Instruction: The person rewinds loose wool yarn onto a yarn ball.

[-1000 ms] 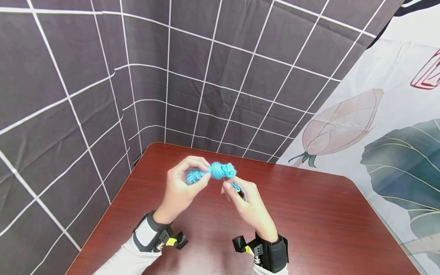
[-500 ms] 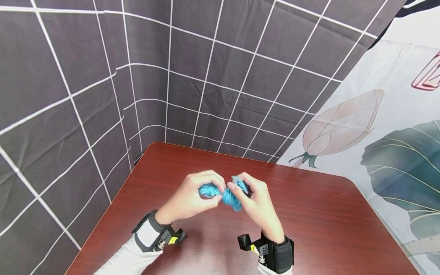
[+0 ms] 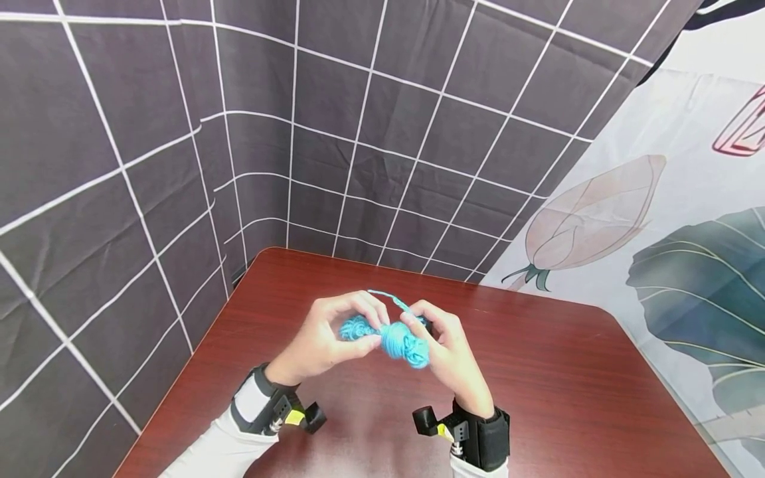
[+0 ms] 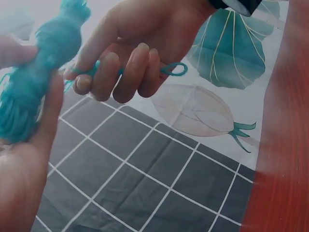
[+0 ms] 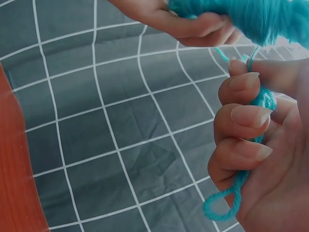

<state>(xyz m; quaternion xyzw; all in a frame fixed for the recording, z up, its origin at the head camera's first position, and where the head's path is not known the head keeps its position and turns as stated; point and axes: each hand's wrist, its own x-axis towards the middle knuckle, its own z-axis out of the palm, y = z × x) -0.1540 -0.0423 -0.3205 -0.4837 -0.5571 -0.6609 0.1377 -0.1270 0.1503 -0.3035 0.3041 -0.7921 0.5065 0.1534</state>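
Note:
A skein of turquoise yarn (image 3: pixel 396 340), drawn in to a narrow waist, hangs above the table in my left hand (image 3: pixel 318 338). My left thumb and fingers pinch it round the waist. Just to its right, my right hand (image 3: pixel 452 352) has its fingers curled round a length of the same yarn (image 5: pixel 265 99). A small twisted loop (image 5: pixel 223 208) of this yarn sticks out below the little finger in the right wrist view. Thin strands run up from the right fingertips towards the skein. In the head view, a loose strand (image 3: pixel 390 297) arches over behind both hands.
Below the hands lies a reddish-brown wooden table (image 3: pixel 538 372). A grey cloth with white grid lines (image 3: pixel 335 86) hangs behind and to the left. At the right is a white cloth with a leaf-and-bud print (image 3: pixel 592 219). Both wrists wear camera straps.
Both hands have come lower and closer together since a second ago. The skein has tilted, its right end now lower. A loose strand now shows arching behind the hands.

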